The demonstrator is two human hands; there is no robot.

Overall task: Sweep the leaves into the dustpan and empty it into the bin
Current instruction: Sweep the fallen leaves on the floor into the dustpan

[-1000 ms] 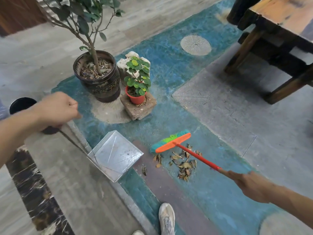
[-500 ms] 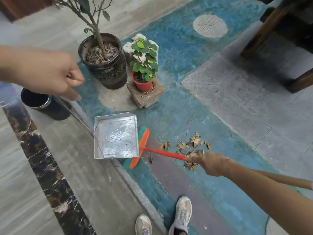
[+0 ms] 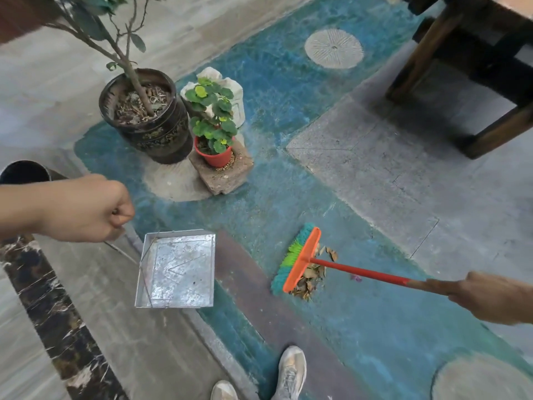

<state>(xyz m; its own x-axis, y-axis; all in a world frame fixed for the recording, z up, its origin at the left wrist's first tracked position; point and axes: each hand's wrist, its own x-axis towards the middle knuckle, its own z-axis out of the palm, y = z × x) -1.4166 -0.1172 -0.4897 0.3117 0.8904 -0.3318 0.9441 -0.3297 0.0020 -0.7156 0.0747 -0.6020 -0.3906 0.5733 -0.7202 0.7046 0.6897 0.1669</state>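
A left hand (image 3: 83, 209) grips the thin wire handle of an empty square metal dustpan (image 3: 177, 268). The right hand (image 3: 490, 297) clasps an orange broom (image 3: 300, 261) beside brown dry leaves (image 3: 310, 277), with bare floor between pan and pile.

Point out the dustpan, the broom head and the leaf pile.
dustpan (image 3: 178, 269): head view, on its bare metal floor.
broom head (image 3: 302, 259): head view, on the orange block.
leaf pile (image 3: 310, 277): head view, on the dry leaves beside the block.
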